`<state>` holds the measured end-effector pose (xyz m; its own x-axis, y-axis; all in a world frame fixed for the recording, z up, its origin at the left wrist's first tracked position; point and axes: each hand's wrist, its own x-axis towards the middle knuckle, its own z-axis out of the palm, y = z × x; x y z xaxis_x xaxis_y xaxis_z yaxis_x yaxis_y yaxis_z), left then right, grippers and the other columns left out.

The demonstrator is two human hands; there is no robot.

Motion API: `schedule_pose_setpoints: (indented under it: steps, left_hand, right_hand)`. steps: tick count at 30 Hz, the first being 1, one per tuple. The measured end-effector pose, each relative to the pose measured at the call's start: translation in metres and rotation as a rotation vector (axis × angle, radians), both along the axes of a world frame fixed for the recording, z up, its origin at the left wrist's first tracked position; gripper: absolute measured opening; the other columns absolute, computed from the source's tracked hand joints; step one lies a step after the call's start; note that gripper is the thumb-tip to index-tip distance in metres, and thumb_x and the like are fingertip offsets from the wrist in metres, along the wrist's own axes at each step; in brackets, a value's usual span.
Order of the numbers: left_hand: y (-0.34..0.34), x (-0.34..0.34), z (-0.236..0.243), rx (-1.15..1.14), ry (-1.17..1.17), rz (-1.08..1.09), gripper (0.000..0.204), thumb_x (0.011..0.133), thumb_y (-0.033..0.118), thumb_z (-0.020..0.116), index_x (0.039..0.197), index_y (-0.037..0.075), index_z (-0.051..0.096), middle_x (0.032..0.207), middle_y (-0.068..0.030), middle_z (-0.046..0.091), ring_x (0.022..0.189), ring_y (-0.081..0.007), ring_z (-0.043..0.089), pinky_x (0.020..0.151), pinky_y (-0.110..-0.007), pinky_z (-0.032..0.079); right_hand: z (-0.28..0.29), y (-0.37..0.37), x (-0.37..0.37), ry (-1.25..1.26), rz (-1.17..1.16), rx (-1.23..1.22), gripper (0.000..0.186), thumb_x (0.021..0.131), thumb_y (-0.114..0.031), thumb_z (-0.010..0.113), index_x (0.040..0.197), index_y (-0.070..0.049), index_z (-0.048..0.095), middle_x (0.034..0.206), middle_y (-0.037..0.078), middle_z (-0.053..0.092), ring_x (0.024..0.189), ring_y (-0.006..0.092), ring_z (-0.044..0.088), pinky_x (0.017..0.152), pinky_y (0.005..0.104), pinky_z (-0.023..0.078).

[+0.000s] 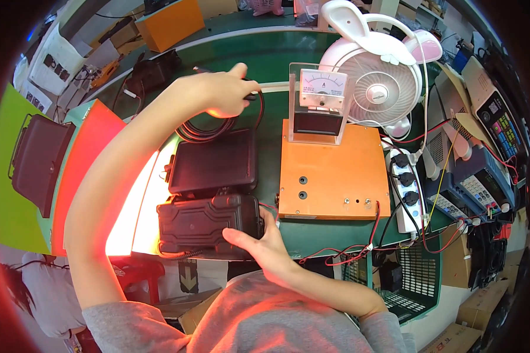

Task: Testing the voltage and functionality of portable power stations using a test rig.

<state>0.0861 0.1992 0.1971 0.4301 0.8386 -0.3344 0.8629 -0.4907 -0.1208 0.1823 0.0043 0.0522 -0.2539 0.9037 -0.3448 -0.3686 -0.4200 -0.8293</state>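
Note:
My left hand (227, 94) is raised above the bench with its fingers closed on a black cable (209, 132), which hangs in loops below it. My right hand (262, 247) grips the right end of a black ribbed case (191, 223), thumb on top and fingers mostly hidden behind its side. A flat black lid or second case section (212, 162) lies just beyond that case. An orange metal box (333, 170) with a clear-framed analog meter (323, 88) stands to the right. A bright glowing red-white surface (132, 206) lies beneath my left forearm.
On the green bench (247, 56) are a white rabbit-eared fan (377, 65), a power strip (406, 194), wires and blue instruments (474, 182). A black case (41, 162) stands at the left. A green plastic basket (418, 282) is below the bench; another person (44, 294) is at lower left.

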Motion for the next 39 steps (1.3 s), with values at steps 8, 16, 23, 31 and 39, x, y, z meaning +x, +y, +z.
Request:
schedule_pose_setpoints:
  steps: [8, 16, 23, 31, 39]
  left_hand:
    - [-0.093, -0.054, -0.061, 0.409, -0.345, -0.188, 0.059, 0.083, 0.038, 0.06, 0.129, 0.006, 0.042, 0.141, -0.0247, 0.025, 0.131, -0.0395, 0.025, 0.101, -0.055, 0.029]
    - [-0.107, -0.089, -0.106, 0.191, -0.626, -0.023, 0.042, 0.084, 0.03, 0.061, 0.123, 0.015, 0.056, 0.146, -0.0173, 0.021, 0.135, -0.0361, 0.021, 0.108, -0.045, 0.024]
    - [-0.121, -0.083, -0.1, 0.174, -0.533, 0.154, 0.045, 0.086, 0.03, 0.058, 0.127, 0.012, 0.051, 0.14, -0.0167, 0.036, 0.127, -0.0327, 0.037, 0.106, -0.039, 0.028]
    - [-0.246, -0.028, -0.121, 0.688, -0.5, -0.309, 0.035, 0.075, 0.02, 0.062, 0.107, 0.004, 0.062, 0.104, -0.0113, 0.059, 0.105, -0.0238, 0.053, 0.094, -0.041, 0.04]
    - [-0.265, 0.015, -0.202, 0.854, -0.458, -0.099, 0.037, 0.076, 0.019, 0.064, 0.108, 0.001, 0.062, 0.088, -0.0034, 0.059, 0.068, -0.0126, 0.046, 0.059, -0.024, 0.035]
  right_hand:
    - [-0.016, 0.016, 0.02, -0.09, 0.192, 0.308, 0.093, 0.082, -0.046, 0.062, 0.137, 0.011, 0.013, 0.135, 0.026, 0.033, 0.119, 0.0285, 0.043, 0.102, 0.0336, 0.032]
    - [0.016, -0.014, 0.051, -0.828, 0.72, 0.737, 0.088, 0.086, -0.045, 0.054, 0.138, 0.011, 0.009, 0.139, 0.038, 0.016, 0.109, 0.0447, 0.051, 0.086, 0.0395, 0.048]
    - [0.011, -0.034, 0.078, -1.173, 0.659, 1.009, 0.054, 0.082, -0.031, 0.061, 0.119, 0.005, 0.048, 0.074, 0.016, 0.061, 0.055, 0.0303, 0.061, 0.047, 0.0367, 0.049]
    - [0.026, -0.04, 0.11, -1.091, 0.575, 1.019, 0.035, 0.079, -0.023, 0.065, 0.106, -0.002, 0.057, 0.073, 0.011, 0.061, 0.06, 0.026, 0.062, 0.05, 0.0345, 0.05]
    - [-0.001, -0.057, 0.133, -1.093, 0.934, 1.194, 0.018, 0.067, -0.006, 0.057, 0.083, 0.001, 0.055, 0.076, 0.011, 0.053, 0.075, 0.0253, 0.058, 0.062, 0.0335, 0.052]
